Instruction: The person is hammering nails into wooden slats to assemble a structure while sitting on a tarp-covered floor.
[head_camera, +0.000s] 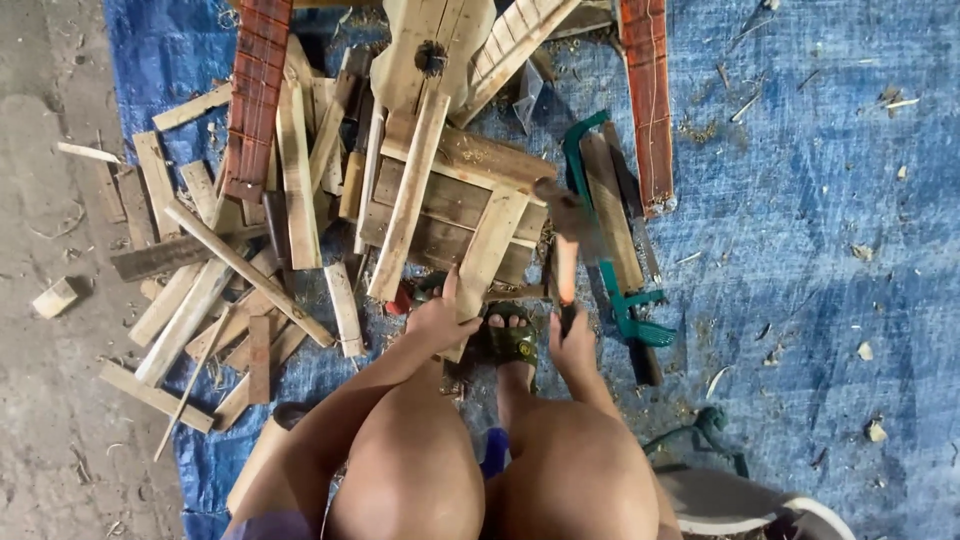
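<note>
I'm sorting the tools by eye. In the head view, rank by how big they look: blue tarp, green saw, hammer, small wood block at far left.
1. blue tarp
2. green saw
3. hammer, blurred, so unsure against the saw
4. small wood block
</note>
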